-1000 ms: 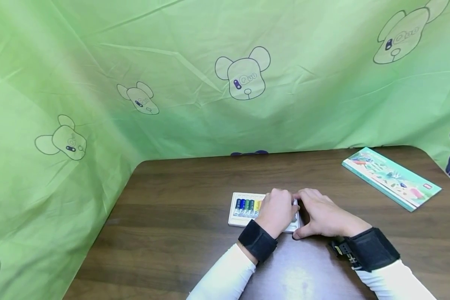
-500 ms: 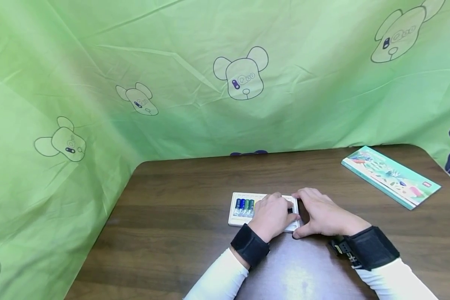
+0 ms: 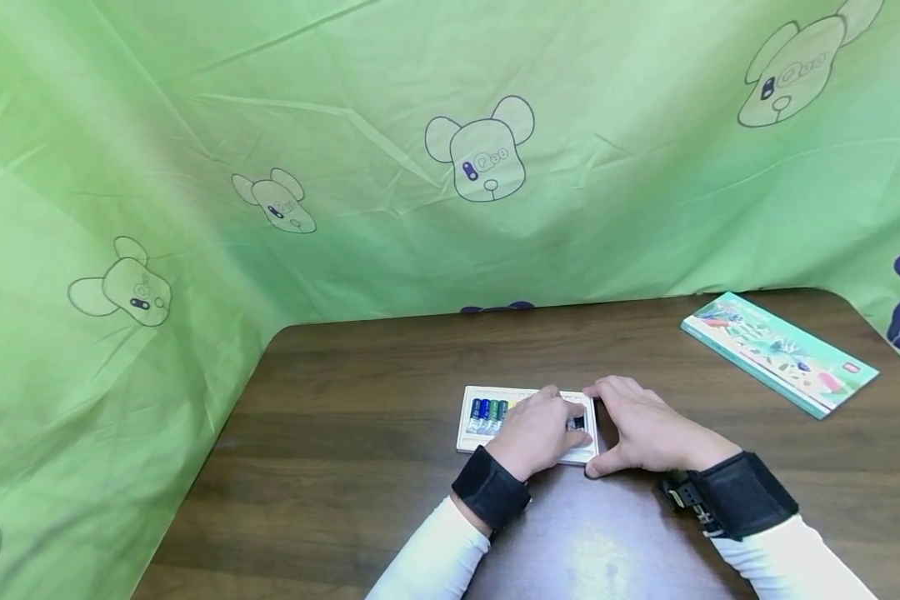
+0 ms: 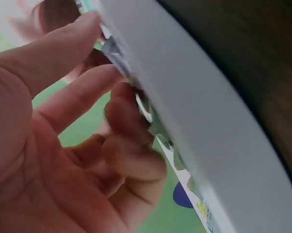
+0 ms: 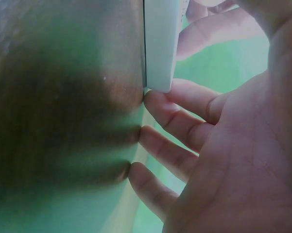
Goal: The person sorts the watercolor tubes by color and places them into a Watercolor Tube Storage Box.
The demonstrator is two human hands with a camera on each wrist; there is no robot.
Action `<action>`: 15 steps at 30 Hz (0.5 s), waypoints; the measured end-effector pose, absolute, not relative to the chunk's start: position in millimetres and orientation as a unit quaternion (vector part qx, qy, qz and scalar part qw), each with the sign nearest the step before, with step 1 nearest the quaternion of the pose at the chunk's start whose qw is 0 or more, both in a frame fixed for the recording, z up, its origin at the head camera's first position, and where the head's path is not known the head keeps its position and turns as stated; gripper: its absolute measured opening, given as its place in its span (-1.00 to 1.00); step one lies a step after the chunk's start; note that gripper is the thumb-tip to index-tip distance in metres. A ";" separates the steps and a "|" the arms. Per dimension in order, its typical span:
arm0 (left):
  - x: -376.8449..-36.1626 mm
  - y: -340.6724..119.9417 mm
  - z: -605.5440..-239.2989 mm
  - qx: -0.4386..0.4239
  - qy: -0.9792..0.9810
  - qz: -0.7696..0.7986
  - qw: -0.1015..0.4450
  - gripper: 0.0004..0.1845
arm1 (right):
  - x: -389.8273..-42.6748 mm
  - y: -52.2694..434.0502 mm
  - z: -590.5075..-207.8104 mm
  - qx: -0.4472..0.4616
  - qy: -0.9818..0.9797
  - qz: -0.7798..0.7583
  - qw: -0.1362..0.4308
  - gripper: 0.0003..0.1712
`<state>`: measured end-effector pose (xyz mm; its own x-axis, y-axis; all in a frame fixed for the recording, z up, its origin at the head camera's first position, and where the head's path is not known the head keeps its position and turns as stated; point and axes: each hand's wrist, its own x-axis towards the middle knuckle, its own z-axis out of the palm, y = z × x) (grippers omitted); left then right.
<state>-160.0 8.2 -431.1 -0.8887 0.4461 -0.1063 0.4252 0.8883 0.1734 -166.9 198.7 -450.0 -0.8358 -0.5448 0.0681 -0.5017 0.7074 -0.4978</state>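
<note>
Paint tray [image 3: 474, 436] sits mid-bench [image 3: 360, 467], long axis left-right, right under your hands. L hand [image 3: 542, 432] on top, fingers curled on the tubes [image 3: 489, 413]. R hand [image 3: 645, 433] braces tray's right end, fingers relaxed, gripping nothing.

Covering the right half of the paint tray [image 3: 474, 439] and most tubes [image 3: 489, 412] under the left hand [image 3: 536, 433], blurring the tray edge in both wrist views, hiding right hand [image 3: 641, 429] fingertip contact, cropping the booklet's [image 3: 780, 353] tiny print beyond reading.
</note>
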 end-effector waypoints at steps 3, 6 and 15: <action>-161.5 7.2 -429.7 0.215 0.969 0.094 0.081 -0.58 | -167.7 198.0 -449.4 -0.283 0.923 -0.256 0.040 0.12; -162.9 7.2 -430.0 0.199 0.971 0.114 0.070 -0.58 | -168.4 198.1 -448.9 -0.281 0.924 -0.255 0.038 0.12; -162.6 6.5 -431.8 0.195 0.972 0.115 0.067 -0.58 | -168.0 198.0 -450.3 -0.280 0.923 -0.258 0.048 0.13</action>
<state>-162.6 6.5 -431.8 -0.9151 0.3943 -0.0848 0.3638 0.8977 0.2487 -168.0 198.0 -450.3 -0.8389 -0.5414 0.0554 -0.4916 0.7102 -0.5040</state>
